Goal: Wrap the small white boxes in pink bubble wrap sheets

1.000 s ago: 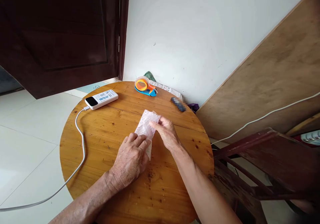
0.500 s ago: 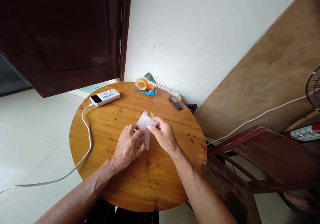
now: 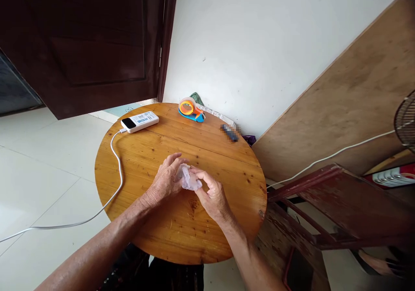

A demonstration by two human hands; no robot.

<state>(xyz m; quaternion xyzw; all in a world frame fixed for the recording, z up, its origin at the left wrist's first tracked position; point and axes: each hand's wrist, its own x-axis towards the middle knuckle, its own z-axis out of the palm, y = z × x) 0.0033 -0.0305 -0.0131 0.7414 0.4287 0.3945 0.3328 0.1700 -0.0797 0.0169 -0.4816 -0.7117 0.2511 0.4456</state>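
A small crumpled piece of bubble wrap [image 3: 189, 178], whitish and see-through, is held between both hands over the middle of the round wooden table [image 3: 152, 146]. My left hand [image 3: 167, 176] grips its left side, with the fingers curled over the top and the thumb out of sight. On the other side my right hand [image 3: 214, 193] pinches the wrap between thumb and fingers. Whether anything lies inside the wrap I cannot tell.
A white power bank [image 3: 140, 122] with a white cable [image 3: 120, 170] sits at the table's left. Behind are a tape dispenser [image 3: 191, 109] and a blurred dark object [image 3: 230, 132]. A red-brown wooden chair [image 3: 353, 204] stands right, a dark door [image 3: 106, 44] left.
The bubble wrap has gone from a longer, hanging sheet to a smaller bundle. My right hand has moved lower, and the left hand's fingers have come up over the wrap. The view shifted slightly.
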